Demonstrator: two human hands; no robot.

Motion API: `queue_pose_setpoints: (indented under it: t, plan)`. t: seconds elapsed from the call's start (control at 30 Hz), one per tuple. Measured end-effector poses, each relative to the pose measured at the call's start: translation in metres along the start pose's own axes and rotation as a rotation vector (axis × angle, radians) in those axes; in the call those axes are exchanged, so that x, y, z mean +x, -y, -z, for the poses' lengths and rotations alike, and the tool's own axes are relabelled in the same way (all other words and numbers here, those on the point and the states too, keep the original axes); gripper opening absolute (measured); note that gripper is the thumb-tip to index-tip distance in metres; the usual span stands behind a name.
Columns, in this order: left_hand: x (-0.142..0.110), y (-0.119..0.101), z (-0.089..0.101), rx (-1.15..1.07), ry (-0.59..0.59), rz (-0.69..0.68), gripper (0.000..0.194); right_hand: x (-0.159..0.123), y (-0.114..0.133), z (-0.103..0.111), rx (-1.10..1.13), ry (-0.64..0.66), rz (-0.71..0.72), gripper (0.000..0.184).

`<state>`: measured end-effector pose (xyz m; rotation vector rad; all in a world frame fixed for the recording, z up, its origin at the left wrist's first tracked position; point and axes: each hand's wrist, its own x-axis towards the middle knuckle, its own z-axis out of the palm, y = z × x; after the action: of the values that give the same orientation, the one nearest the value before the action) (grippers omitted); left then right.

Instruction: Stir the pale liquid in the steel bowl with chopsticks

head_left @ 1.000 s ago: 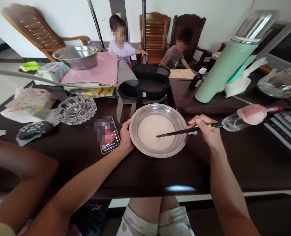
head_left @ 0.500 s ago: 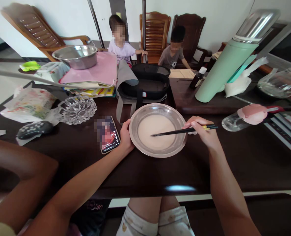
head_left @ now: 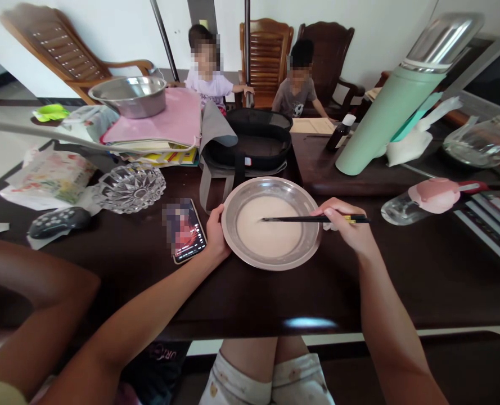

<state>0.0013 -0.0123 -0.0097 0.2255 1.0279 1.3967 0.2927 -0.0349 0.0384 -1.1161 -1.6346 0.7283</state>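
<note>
A wide stainless steel bowl (head_left: pixel 271 262) rests near the front of the dark table, with a pale, milky liquid (head_left: pixel 270 236) in it. My left hand (head_left: pixel 218 232) grips the bowl's left rim, thumb on the edge and the other fingers hidden below. Black chopsticks (head_left: pixel 294 219) with gold bands are pinched in my right hand (head_left: pixel 343 220) over the bowl's right side. Their tips reach into the liquid left of its middle. Beside my left hand lies a phone (head_left: pixel 186 233) with its screen lit.
Behind the bowl sits an open black case (head_left: pixel 258 146). A glass dish (head_left: pixel 129 188) and a dark remote-like object (head_left: pixel 59 222) are at left. A green thermos (head_left: pixel 391 115) and pink-lidded bottle (head_left: pixel 418 202) stand right. Another person's arm (head_left: pixel 34 287) rests at left; two people sit opposite.
The chopsticks have swung in the liquid, their tips moving slightly away from me, and they now lie more level. My left hand and the bowl stay in place.
</note>
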Motion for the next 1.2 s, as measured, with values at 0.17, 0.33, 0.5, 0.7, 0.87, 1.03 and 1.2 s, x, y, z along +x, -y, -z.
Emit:
queue_pose_setpoints:
  t: [0.17,0.33,0.5,0.7,0.87,1.03,1.2]
  plan:
    - [-0.0017,-0.0009,-0.0012,-0.004,0.008,0.012,0.025,-0.0025,-0.0052,0.0056,0.085,-0.102,-0.055,0.041]
    - [0.001,0.0011,0.0012,0.006,-0.003,-0.018,0.026,-0.0005,0.001,0.0002,0.041,0.065,-0.006,0.042]
    - [0.0024,0.0023,0.0026,-0.004,0.019,-0.018,0.027,-0.0015,-0.0031,0.0048,0.033,-0.068,-0.063,0.041]
    - [0.0018,0.0021,0.0022,-0.005,0.017,-0.022,0.027,-0.0008,-0.0012,0.0019,0.057,0.046,-0.018,0.043]
    - [0.0018,0.0019,0.0022,0.002,0.013,-0.021,0.026,0.0001,-0.0012,0.0029,-0.006,-0.024,-0.017,0.043]
    - [0.0021,0.0022,0.002,-0.01,0.017,-0.034,0.026,-0.0021,-0.002,0.0053,0.068,-0.022,-0.07,0.045]
    - [0.0019,0.0018,0.0022,0.002,0.02,-0.03,0.028,0.0011,0.0025,0.0003,-0.012,0.061,0.008,0.044]
